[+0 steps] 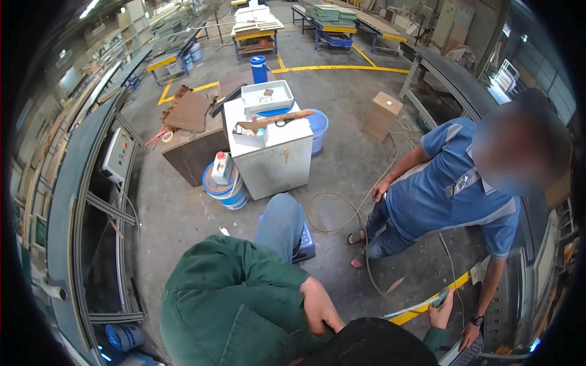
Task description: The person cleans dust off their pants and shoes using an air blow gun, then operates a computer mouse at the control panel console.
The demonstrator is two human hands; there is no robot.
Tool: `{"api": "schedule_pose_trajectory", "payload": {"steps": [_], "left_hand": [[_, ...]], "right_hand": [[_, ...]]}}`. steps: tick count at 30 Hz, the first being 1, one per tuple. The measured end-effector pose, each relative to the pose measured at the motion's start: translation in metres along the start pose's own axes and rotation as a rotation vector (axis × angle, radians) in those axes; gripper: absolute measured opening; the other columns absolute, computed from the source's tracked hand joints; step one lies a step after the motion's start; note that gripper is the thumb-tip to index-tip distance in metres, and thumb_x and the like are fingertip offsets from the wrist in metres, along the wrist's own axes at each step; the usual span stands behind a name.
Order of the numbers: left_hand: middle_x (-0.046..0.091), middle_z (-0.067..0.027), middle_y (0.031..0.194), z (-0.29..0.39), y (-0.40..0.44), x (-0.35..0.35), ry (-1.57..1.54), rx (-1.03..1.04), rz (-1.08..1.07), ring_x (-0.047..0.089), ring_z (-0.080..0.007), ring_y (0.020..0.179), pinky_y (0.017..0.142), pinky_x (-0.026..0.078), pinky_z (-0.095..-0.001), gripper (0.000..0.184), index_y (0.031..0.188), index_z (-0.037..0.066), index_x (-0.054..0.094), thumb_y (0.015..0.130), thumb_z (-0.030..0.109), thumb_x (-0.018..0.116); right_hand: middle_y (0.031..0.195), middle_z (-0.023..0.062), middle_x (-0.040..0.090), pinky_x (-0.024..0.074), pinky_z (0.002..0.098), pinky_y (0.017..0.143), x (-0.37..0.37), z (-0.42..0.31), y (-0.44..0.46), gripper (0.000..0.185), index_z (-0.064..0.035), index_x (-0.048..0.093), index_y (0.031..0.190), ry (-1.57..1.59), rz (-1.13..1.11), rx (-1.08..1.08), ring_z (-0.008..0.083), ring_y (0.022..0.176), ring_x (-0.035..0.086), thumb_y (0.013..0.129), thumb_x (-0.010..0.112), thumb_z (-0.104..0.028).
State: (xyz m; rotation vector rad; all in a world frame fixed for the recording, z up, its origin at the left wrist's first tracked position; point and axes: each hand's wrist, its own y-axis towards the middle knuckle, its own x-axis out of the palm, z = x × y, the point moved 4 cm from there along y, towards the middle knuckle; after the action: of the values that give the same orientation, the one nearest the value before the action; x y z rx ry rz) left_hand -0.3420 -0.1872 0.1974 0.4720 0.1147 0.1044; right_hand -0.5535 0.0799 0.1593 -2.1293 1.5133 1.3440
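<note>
– Since the lower edge is crowded, what do the 2 hands actually have?

– Right hand (438, 315): fingers closed around the grip end of a slim tool (439, 299), pale shaft pointing left across the yellow floor line (458, 283) as seen. Exact tool type: can't tell.

– Left?

– Left hand (319, 304) is bent downward, fingertips hidden by the black cap (372, 343). Can't tell if they're spread or pinching.

– Step in hand?

– My read: tool held up and off to the right, not visibly working on anything. No contact at the shaft's far end that I can make out.

– Next move calls for?

– Firm grip, clear path. Co-worker's hand (470, 336) is near, by a grey gridded item (468, 357); hose (368, 268) lies beyond on the floor. Mind both.
</note>
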Motion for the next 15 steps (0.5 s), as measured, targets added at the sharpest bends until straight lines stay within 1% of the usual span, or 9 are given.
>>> {"api": "schedule_pose_trajectory", "payload": {"steps": [2, 3, 5, 7, 8, 10, 12, 14, 15], "left_hand": [[0.025, -0.0185, 0.135, -0.012, -0.002, 0.006, 0.032, 0.023, -0.031, 0.024, -0.0256, 0.124, 0.102, 0.018, -0.0324, 0.057, 0.131, -0.006, 0.019, 0.086, 0.012, 0.050], [0.029, -0.0184, 0.133, -0.030, -0.010, 0.009, -0.114, -0.032, -0.013, 0.027, -0.0234, 0.122, 0.101, 0.021, -0.0318, 0.055, 0.130, -0.006, 0.021, 0.087, 0.013, 0.049], [0.032, -0.0183, 0.131, -0.040, -0.022, 0.010, -0.259, -0.084, 0.001, 0.030, -0.0212, 0.120, 0.099, 0.024, -0.0312, 0.053, 0.130, -0.006, 0.022, 0.087, 0.013, 0.048], [0.028, -0.0173, 0.135, -0.045, -0.036, 0.007, -0.443, -0.286, 0.181, 0.033, -0.0261, 0.122, 0.101, 0.022, -0.0372, 0.061, 0.132, 0.003, 0.026, 0.085, 0.029, 0.054], [0.028, -0.0173, 0.135, -0.061, -0.048, 0.010, -0.444, -0.284, 0.183, 0.033, -0.0261, 0.122, 0.101, 0.022, -0.0372, 0.061, 0.132, 0.003, 0.026, 0.085, 0.029, 0.054], [0.044, -0.0120, 0.124, -0.122, -0.092, 0.009, -0.135, -0.783, 0.302, 0.041, -0.0185, 0.112, 0.094, 0.032, -0.0333, 0.042, 0.114, 0.001, 0.049, 0.084, 0.029, 0.055], [0.047, -0.0110, 0.120, -0.109, -0.127, -0.003, 0.767, -1.190, 0.392, 0.040, -0.0232, 0.114, 0.096, 0.029, -0.0434, 0.042, 0.101, 0.006, 0.057, 0.072, 0.036, 0.064], [0.049, -0.0137, 0.115, -0.093, -0.165, -0.013, 1.249, -1.106, 0.574, 0.039, -0.0273, 0.117, 0.095, 0.023, -0.0541, 0.047, 0.102, 0.007, 0.056, 0.068, 0.039, 0.064], [0.048, -0.0135, 0.116, -0.081, -0.183, -0.016, 1.367, -1.145, 0.717, 0.037, -0.0287, 0.117, 0.095, 0.023, -0.0552, 0.048, 0.105, 0.007, 0.054, 0.068, 0.038, 0.064]], "right_hand": [[0.085, 0.0168, 0.048, 0.0390, 0.0357, 0.076, -0.003, 0.024, -0.021, 0.044, -0.0014, 0.043, 0.096, -0.160, -0.018, 0.008, 0.0343, 0.085, 0.049, 0.056, 0.058, 0.006], [0.085, 0.0168, 0.048, 0.0390, 0.0357, 0.076, -0.002, 0.036, -0.034, 0.044, -0.0014, 0.043, 0.096, -0.162, -0.019, 0.005, 0.0343, 0.085, 0.049, 0.056, 0.058, 0.006], [0.083, 0.0185, 0.052, 0.0413, 0.0406, 0.073, 0.014, 0.065, -0.056, 0.038, -0.0021, 0.045, 0.090, -0.320, -0.238, 0.085, 0.0382, 0.084, 0.050, 0.057, 0.063, -0.002], [0.078, 0.0183, 0.054, 0.0428, 0.0448, 0.068, 0.033, 0.087, -0.078, 0.033, -0.0044, 0.046, 0.083, -0.523, -0.419, 0.278, 0.0394, 0.081, 0.052, 0.057, 0.067, -0.006], [0.078, 0.0183, 0.054, 0.0428, 0.0448, 0.068, 0.043, 0.086, -0.085, 0.033, -0.0044, 0.046, 0.083, -0.524, -0.422, 0.277, 0.0394, 0.081, 0.052, 0.057, 0.067, -0.006], [0.075, 0.0187, 0.055, 0.0434, 0.0462, 0.065, 0.072, 0.092, -0.095, 0.032, -0.0055, 0.046, 0.083, -0.532, -0.562, 0.279, 0.0409, 0.075, 0.053, 0.059, 0.067, -0.009], [0.076, 0.0198, 0.057, 0.0435, 0.0464, 0.065, 0.120, 0.132, -0.108, 0.034, -0.0056, 0.046, 0.084, -0.500, -0.549, 0.364, 0.0414, 0.076, 0.054, 0.058, 0.068, -0.009], [0.077, 0.0204, 0.057, 0.0436, 0.0466, 0.065, 0.129, 0.068, -0.087, 0.035, -0.0055, 0.045, 0.086, -0.464, -0.541, 0.315, 0.0413, 0.076, 0.055, 0.059, 0.067, -0.009], [0.078, 0.0210, 0.058, 0.0437, 0.0468, 0.065, 0.134, 0.032, -0.072, 0.037, -0.0055, 0.045, 0.088, -0.429, -0.533, 0.268, 0.0412, 0.076, 0.055, 0.059, 0.067, -0.010]]}}
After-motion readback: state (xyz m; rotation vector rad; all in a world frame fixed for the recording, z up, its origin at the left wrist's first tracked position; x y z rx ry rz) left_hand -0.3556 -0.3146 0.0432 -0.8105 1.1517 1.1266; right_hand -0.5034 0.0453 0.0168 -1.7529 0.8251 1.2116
